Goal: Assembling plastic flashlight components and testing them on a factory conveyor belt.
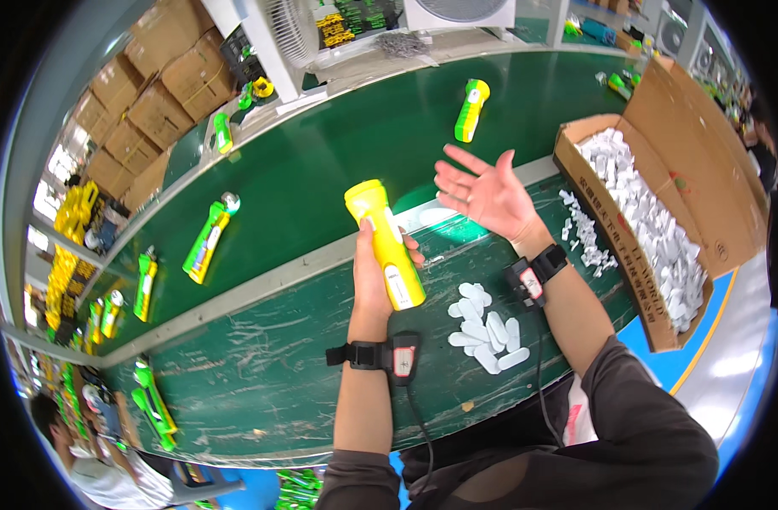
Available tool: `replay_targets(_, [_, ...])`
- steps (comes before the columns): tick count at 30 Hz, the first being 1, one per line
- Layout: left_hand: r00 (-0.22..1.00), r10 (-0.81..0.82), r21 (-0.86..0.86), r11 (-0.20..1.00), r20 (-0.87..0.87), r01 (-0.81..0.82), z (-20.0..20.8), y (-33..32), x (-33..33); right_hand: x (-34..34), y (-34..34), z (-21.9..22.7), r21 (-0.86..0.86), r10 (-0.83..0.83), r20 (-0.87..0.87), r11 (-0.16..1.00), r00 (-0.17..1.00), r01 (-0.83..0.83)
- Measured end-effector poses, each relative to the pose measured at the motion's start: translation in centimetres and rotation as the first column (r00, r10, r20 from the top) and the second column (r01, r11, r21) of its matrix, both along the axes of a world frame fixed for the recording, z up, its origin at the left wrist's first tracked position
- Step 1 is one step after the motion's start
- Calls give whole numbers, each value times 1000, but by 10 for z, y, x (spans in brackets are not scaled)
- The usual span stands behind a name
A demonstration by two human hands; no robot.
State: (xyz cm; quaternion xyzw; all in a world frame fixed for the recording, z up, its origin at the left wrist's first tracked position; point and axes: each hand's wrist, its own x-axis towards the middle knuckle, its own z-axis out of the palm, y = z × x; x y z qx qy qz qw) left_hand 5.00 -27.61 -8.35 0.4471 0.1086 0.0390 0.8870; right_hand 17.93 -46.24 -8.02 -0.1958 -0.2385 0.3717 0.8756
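My left hand [374, 270] is wrapped round a yellow flashlight [382, 234], its wide head tilted up and away and a white piece on the near end of its body. To the right, my right hand [488, 194] is raised palm up with fingers spread and nothing in it. Below it on the green bench lies a loose pile of flat white oval pieces [488, 330]. Beyond my right fingertips a green and yellow flashlight [471, 110] rests on the green belt [321, 153].
At right, an open cardboard box [614, 223] holds many white pieces, with small white bits [586, 234] beside it. More flashlights [209, 242] lie along the belt at left. Stacked cartons [155, 110] stand behind. A co-worker [108, 459] sits at lower left.
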Motion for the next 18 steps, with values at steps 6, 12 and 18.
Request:
replay_targets(6, [1000, 11, 91, 996, 22, -13, 2, -1, -2, 8, -2, -13, 154, -11, -204, 987, 979, 43])
replay_targets(12, [1000, -13, 36, 999, -14, 14, 4, -6, -2, 7, -6, -13, 132, -63, -276, 986, 959, 103])
replay_targets(18, [971, -170, -215, 955, 169, 204, -1, 1, 1, 13, -8, -19, 191, -61, -341, 973, 938, 132])
